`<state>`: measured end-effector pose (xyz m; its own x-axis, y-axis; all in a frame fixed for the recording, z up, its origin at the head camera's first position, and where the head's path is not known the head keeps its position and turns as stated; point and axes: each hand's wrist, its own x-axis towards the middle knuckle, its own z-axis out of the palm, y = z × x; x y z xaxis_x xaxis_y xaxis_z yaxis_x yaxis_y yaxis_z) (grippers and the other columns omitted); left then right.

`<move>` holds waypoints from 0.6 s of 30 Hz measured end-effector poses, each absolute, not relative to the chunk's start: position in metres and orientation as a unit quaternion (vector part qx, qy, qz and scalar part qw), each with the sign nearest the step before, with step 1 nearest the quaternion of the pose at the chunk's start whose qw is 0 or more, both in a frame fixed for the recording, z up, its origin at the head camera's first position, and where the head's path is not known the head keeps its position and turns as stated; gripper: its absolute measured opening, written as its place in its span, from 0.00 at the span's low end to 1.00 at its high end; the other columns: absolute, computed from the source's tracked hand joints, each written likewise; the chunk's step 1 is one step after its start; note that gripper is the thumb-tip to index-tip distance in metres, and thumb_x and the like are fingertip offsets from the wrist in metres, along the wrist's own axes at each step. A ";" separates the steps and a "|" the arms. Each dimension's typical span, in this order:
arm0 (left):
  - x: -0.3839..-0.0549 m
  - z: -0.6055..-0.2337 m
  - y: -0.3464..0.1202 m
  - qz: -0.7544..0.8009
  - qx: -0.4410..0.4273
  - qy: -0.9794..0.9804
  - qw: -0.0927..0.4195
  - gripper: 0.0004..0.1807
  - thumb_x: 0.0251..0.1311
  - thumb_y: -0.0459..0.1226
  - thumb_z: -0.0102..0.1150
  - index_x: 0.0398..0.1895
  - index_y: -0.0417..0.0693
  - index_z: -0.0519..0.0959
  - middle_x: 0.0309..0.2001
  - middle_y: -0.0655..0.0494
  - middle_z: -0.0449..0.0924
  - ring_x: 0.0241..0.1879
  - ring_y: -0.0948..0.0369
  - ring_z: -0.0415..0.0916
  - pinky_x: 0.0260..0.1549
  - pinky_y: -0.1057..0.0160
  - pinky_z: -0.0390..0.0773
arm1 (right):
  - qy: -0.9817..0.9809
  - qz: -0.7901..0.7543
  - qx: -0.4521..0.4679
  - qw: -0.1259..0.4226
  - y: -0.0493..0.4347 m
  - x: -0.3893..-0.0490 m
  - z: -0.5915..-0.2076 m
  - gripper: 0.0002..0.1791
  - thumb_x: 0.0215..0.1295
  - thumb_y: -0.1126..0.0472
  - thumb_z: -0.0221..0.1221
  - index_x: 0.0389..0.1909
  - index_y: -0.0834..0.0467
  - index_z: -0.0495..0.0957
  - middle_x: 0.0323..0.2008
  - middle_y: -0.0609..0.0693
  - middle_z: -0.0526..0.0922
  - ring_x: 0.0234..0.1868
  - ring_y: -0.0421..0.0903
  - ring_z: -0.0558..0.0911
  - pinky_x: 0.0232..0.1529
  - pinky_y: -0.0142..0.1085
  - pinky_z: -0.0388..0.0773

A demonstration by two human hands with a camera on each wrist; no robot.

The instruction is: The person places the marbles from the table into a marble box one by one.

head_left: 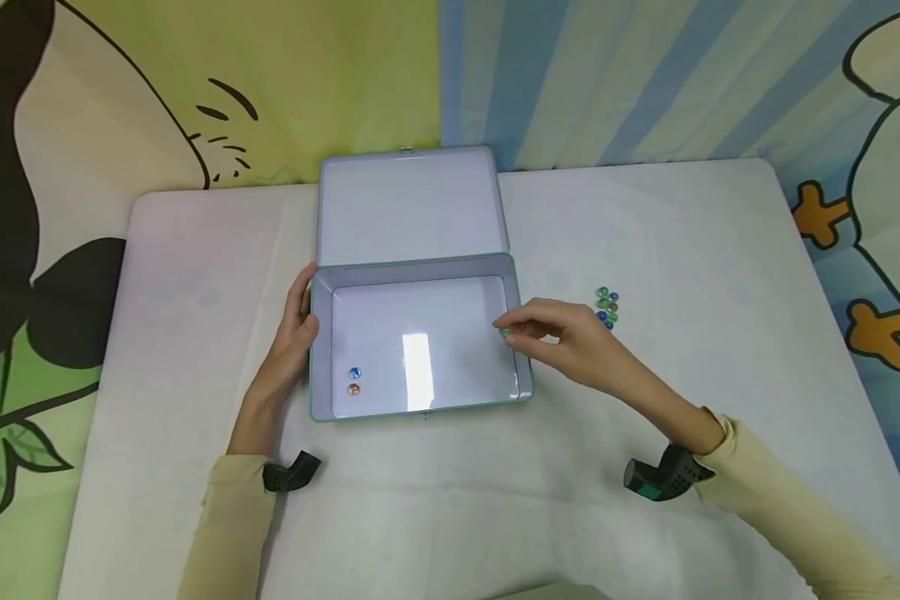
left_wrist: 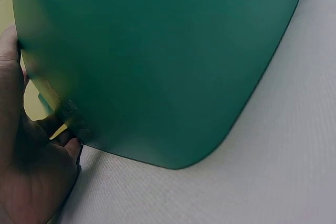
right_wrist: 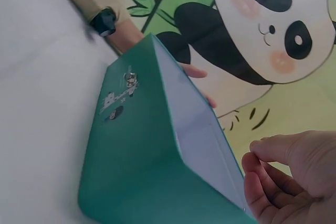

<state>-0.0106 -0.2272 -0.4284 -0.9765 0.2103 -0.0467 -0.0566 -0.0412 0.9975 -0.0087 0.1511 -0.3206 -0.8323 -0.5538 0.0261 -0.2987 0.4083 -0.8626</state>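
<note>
A printed cloth (head_left: 345,75) with cartoon animals and blue stripes hangs along the far side and both flanks of a white worktop (head_left: 420,508). On the worktop, left of the middle, is a rectangular box (head_left: 420,272), green outside and pale inside, its lid (head_left: 412,208) folded back on the far side. At the box's left wall is the left hand (head_left: 285,354), its grip spread, fingers and thumb resting against that wall. The right hand (head_left: 562,337) is at the right wall, its grip nearly closed, thumb and forefinger pinching a green marble (head_left: 505,332) just inside the right rim. To the right of the box, beyond that hand, a cluster of green, blue and brownish marbles (head_left: 602,316) lies on the worktop. On the box floor, near the left corner closest to the person, lie a blue marble (head_left: 355,373) and, just nearer, an orange-brown marble (head_left: 354,389).
</note>
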 end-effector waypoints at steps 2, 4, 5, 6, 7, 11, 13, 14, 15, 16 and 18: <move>-0.010 -0.429 -0.227 0.718 0.055 0.687 0.092 0.46 0.58 0.66 0.54 0.76 0.70 0.46 0.75 0.51 0.48 0.71 0.54 0.47 0.66 0.38 0.39 | 0.832 -0.465 -0.268 0.141 0.141 -0.017 -0.318 0.12 0.63 0.67 0.62 0.47 0.58 0.83 0.37 0.48 0.85 0.36 0.37 0.79 0.40 0.27 0.77; -0.010 -0.428 -0.228 0.718 0.054 0.687 0.093 0.46 0.58 0.66 0.53 0.76 0.70 0.45 0.75 0.51 0.47 0.71 0.54 0.46 0.66 0.38 0.39 | 0.835 -0.449 -0.279 0.156 0.129 -0.026 -0.315 0.12 0.63 0.66 0.63 0.47 0.57 0.83 0.38 0.47 0.86 0.37 0.37 0.79 0.41 0.28 0.77; -0.010 -0.428 -0.228 0.719 0.055 0.687 0.094 0.46 0.58 0.65 0.53 0.76 0.70 0.45 0.75 0.50 0.47 0.71 0.54 0.46 0.66 0.38 0.39 | 0.835 -0.442 -0.285 0.165 0.122 -0.032 -0.313 0.12 0.63 0.66 0.63 0.47 0.57 0.83 0.39 0.47 0.86 0.37 0.38 0.79 0.41 0.29 0.78; -0.010 -0.428 -0.228 0.719 0.054 0.687 0.093 0.46 0.58 0.65 0.53 0.76 0.70 0.45 0.75 0.50 0.48 0.71 0.54 0.47 0.65 0.39 0.39 | 0.833 -0.436 -0.291 0.177 0.114 -0.038 -0.312 0.11 0.64 0.65 0.62 0.47 0.57 0.83 0.39 0.47 0.86 0.37 0.38 0.79 0.41 0.30 0.78; -0.010 -0.428 -0.228 0.718 0.053 0.688 0.093 0.46 0.59 0.65 0.53 0.76 0.70 0.45 0.75 0.51 0.47 0.71 0.54 0.47 0.65 0.39 0.40 | 0.829 -0.434 -0.295 0.192 0.105 -0.045 -0.310 0.11 0.64 0.65 0.62 0.47 0.57 0.83 0.40 0.48 0.86 0.38 0.39 0.80 0.41 0.30 0.78; -0.009 -0.427 -0.229 0.717 0.051 0.690 0.091 0.45 0.59 0.65 0.52 0.76 0.70 0.45 0.74 0.51 0.48 0.68 0.54 0.49 0.63 0.44 0.45 | 0.801 -0.438 -0.298 0.278 0.064 -0.073 -0.308 0.11 0.65 0.64 0.61 0.47 0.57 0.83 0.39 0.50 0.85 0.39 0.43 0.82 0.43 0.31 0.78; -0.009 -0.427 -0.229 0.719 0.052 0.687 0.092 0.45 0.60 0.65 0.52 0.76 0.70 0.45 0.74 0.50 0.49 0.67 0.54 0.51 0.61 0.48 0.49 | 0.785 -0.439 -0.296 0.322 0.043 -0.085 -0.312 0.11 0.65 0.64 0.61 0.47 0.59 0.82 0.37 0.51 0.85 0.39 0.47 0.83 0.42 0.31 0.78; -0.009 -0.427 -0.229 0.719 0.053 0.686 0.093 0.45 0.60 0.65 0.52 0.76 0.70 0.45 0.73 0.50 0.49 0.66 0.54 0.51 0.60 0.50 0.51 | 0.778 -0.437 -0.297 0.340 0.032 -0.089 -0.315 0.11 0.65 0.64 0.61 0.47 0.59 0.82 0.36 0.51 0.85 0.39 0.48 0.83 0.41 0.31 0.78; -0.009 -0.427 -0.228 0.720 0.054 0.685 0.095 0.45 0.60 0.65 0.51 0.76 0.70 0.44 0.73 0.49 0.49 0.65 0.54 0.52 0.58 0.52 0.52 | 0.775 -0.430 -0.298 0.354 0.023 -0.093 -0.320 0.11 0.64 0.64 0.62 0.47 0.59 0.82 0.34 0.50 0.84 0.38 0.48 0.82 0.39 0.30 0.77; -0.009 -0.427 -0.228 0.722 0.055 0.683 0.096 0.44 0.61 0.64 0.51 0.76 0.70 0.44 0.73 0.48 0.49 0.64 0.55 0.53 0.57 0.54 0.54 | 0.771 -0.423 -0.300 0.368 0.013 -0.095 -0.324 0.12 0.64 0.64 0.62 0.47 0.60 0.82 0.33 0.50 0.84 0.36 0.47 0.82 0.38 0.29 0.76; -0.009 -0.428 -0.226 0.724 0.056 0.680 0.097 0.44 0.61 0.64 0.51 0.76 0.70 0.44 0.72 0.48 0.50 0.63 0.55 0.55 0.55 0.57 0.57 | 0.769 -0.405 -0.313 0.383 -0.003 -0.098 -0.334 0.12 0.63 0.65 0.62 0.47 0.62 0.82 0.32 0.50 0.84 0.32 0.45 0.80 0.35 0.28 0.74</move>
<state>-0.0093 -0.2265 -0.4278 -0.9748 0.2173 -0.0511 -0.0645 -0.0549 0.9964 -0.0983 -0.0028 -0.3342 -0.5100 -0.7919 -0.3359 -0.1712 0.4761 -0.8626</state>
